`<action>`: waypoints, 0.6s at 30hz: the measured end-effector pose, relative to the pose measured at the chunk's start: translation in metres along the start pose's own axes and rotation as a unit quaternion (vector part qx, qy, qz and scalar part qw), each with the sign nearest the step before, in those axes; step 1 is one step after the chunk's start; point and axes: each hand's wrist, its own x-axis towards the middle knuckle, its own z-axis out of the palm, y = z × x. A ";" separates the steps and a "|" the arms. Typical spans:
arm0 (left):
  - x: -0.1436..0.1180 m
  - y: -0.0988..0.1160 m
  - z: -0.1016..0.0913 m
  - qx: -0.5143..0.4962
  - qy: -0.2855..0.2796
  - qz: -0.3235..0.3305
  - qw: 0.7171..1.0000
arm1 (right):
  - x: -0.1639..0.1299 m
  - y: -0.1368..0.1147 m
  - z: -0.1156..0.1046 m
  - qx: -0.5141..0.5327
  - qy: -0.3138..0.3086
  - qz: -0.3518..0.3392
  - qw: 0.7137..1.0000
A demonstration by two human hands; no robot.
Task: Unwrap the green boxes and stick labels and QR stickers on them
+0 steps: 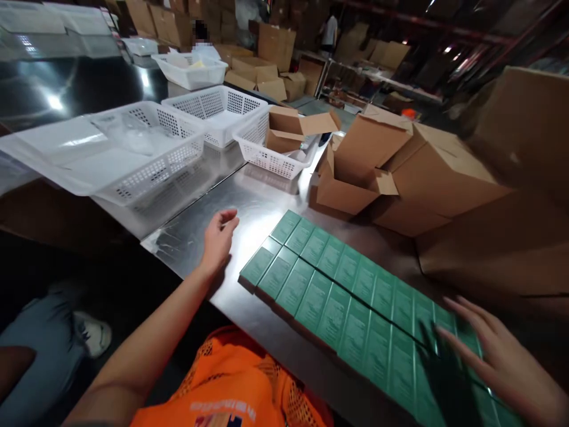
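Note:
Two long rows of small green boxes (331,270) lie side by side on the metal table, running from the middle toward the lower right. My right hand (498,356) is over the right end of these rows, fingers spread, slightly blurred; whether it touches the boxes I cannot tell. It casts a dark shadow on them. Left of the rows, my left hand (220,240) is above the bare metal with its fingers loosely bent and the thumb a little apart. Nothing shows in it.
White plastic baskets (155,175) stand at the left; one farther basket (271,160) holds an opened carton (284,130). Cardboard boxes (355,190) line the table's right side. A seated person's leg (48,350) is at lower left. Other people and stacked cartons are in the background.

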 end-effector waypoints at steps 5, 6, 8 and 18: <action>-0.064 -0.016 -0.029 0.178 -0.085 0.009 0.980 | 0.159 -0.161 0.043 0.119 -0.156 -0.186 0.963; -0.074 -0.021 -0.026 0.170 -0.093 0.011 0.981 | 0.187 -0.183 0.059 0.132 -0.160 -0.186 0.960; -0.087 -0.032 -0.014 0.128 -0.099 0.009 0.987 | 0.235 -0.214 0.088 0.146 -0.179 -0.180 0.956; -0.091 -0.035 0.000 0.207 -0.069 0.137 0.966 | 0.280 -0.251 0.134 0.198 -0.220 -0.249 0.922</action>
